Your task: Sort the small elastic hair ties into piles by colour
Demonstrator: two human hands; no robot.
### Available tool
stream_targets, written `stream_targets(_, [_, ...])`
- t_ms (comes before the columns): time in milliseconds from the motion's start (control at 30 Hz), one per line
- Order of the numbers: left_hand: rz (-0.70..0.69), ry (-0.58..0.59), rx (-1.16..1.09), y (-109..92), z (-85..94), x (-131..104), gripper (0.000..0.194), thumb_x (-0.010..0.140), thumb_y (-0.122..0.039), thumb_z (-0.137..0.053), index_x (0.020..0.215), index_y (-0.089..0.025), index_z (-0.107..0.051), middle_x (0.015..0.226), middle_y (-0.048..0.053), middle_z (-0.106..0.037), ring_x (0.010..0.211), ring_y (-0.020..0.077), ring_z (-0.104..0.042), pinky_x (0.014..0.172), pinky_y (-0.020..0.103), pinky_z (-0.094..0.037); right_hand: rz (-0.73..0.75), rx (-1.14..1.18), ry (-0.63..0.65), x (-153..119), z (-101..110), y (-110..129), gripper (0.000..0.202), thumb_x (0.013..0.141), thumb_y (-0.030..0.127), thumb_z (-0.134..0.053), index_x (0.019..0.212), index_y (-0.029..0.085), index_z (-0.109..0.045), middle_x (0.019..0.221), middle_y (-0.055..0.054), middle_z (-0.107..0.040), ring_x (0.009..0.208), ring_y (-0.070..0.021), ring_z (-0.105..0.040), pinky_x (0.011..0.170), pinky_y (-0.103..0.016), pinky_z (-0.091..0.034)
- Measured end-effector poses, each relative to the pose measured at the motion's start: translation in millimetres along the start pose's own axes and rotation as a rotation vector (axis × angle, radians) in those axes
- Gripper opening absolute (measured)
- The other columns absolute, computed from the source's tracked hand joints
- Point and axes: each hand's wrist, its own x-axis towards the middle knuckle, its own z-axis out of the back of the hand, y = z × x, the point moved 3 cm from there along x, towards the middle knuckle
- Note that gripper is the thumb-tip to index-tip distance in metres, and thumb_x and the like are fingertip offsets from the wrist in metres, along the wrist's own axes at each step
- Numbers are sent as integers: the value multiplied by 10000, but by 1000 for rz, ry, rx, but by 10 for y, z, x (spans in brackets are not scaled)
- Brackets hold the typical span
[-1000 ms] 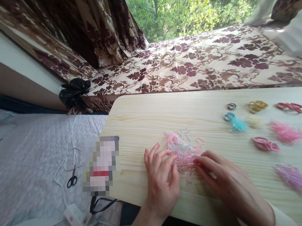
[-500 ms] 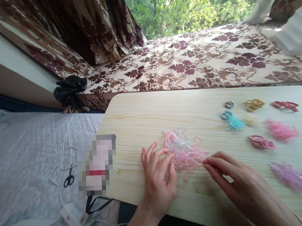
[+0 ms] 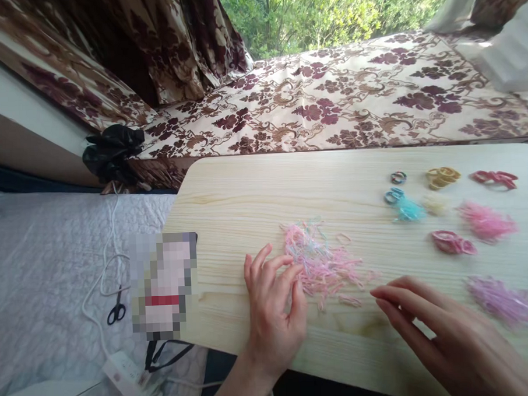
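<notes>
A loose pile of small elastic bands (image 3: 321, 262), mostly pink with some pale blue and lilac, lies mid-table. My left hand (image 3: 275, 302) rests at its left edge, fingers spread and bent, fingertips at the bands. To the right of the pile is my right hand (image 3: 427, 325), thumb and forefinger pinched together; anything between them is too small to make out. A faint pink blur shows just above those fingertips. Beyond my right hand are sorted heaps of purple bands (image 3: 502, 299), pink bands (image 3: 488, 220), turquoise bands (image 3: 408, 209) and cream bands (image 3: 434, 203).
Thicker hair ties lie at the right: mustard (image 3: 443, 177), red (image 3: 495, 178), dark pink (image 3: 453, 242) and blue (image 3: 394, 195). A pixelated object (image 3: 166, 284) sits on the table's left edge. Scissors (image 3: 116, 313) and a power strip (image 3: 127, 373) lie on the bed beside it.
My right hand has moved right and slightly down, away from the pile. A few pink bands now lie apart at the pile's lower right. My left hand stays nearly in place.
</notes>
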Motion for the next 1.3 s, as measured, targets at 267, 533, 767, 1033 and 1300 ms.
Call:
stream_targets(267, [-11, 9, -9, 7, -2, -5, 264, 894, -62, -516, 1058, -226, -641, 1080, 57, -665, 1311, 260, -476, 1177, 588, -248, 6, 37, 40, -50, -117, -8, 240, 994, 288, -451, 946, 231, -679, 806, -12, -677, 619, -105, -667, 541, -190, -513])
stream_targets(533, [-13, 0, -3, 11, -5, -10, 261, 894, -58, -520, 1059, -225, -634, 1072, 59, -664, 1317, 260, -470, 1170, 589, -255, 11, 107, 104, -77, -121, 18, 236, 986, 278, -475, 1065, 253, -696, 835, -10, -678, 654, -100, -662, 569, -184, -521])
stream_targets(767, [-14, 6, -13, 18, -3, -10, 266, 887, -58, -526, 1060, -228, -634, 1082, 56, -665, 1320, 261, -466, 1172, 591, -252, 30, 84, 147, -90, -158, 53, 246, 994, 281, -451, 1054, 255, -688, 856, -23, -682, 651, -105, -651, 570, -197, -514])
stream_targets(1033, [2, 3, -11, 10, 5, 1, 271, 882, -55, -522, 1057, -227, -638, 1079, 57, -665, 1320, 261, -470, 1174, 583, -249, 73, 90, 147, -53, -137, 79, 239, 993, 261, -450, 1084, 257, -671, 856, -23, -675, 666, -108, -656, 571, -193, -512])
stream_targets(1300, [-5, 0, -14, 5, 10, 1, 265, 882, -56, -524, 1051, -223, -639, 1080, 57, -666, 1317, 258, -472, 1176, 578, -243, 48, 93, 221, -55, -159, 106, 279, 993, 271, -422, 971, 244, -699, 797, -35, -669, 622, -116, -632, 552, -201, -506])
